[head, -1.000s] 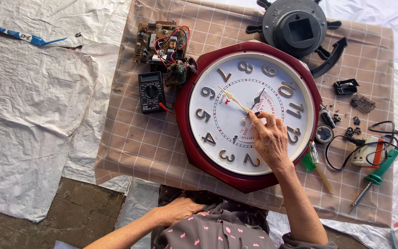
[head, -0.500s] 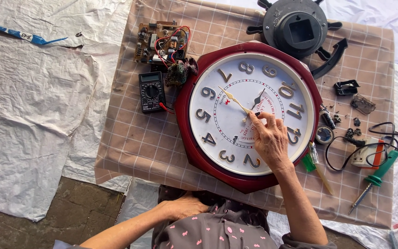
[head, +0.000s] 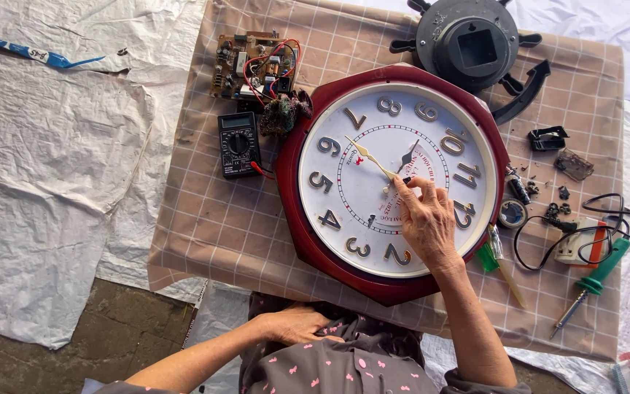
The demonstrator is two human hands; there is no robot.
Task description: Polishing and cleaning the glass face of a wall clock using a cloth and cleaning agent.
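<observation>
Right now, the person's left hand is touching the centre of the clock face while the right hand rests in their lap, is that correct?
Not quite: the hands are swapped. In the head view, the right hand has its fingers at the centre of the clock face, and the left hand rests in the lap.

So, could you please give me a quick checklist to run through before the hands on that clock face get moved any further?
1. Right hand at the centre hub of the wall clock: ok.
2. Fingertips pinch the hub: cannot tell.
3. Gold minute hand free, nothing lying across it: ok.
4. Clock flat on the checked cloth: ok.
5. Left hand steadying the clock: not ok, it rests on the lap.
6. Multimeter lead clear of the face: ok.
</observation>
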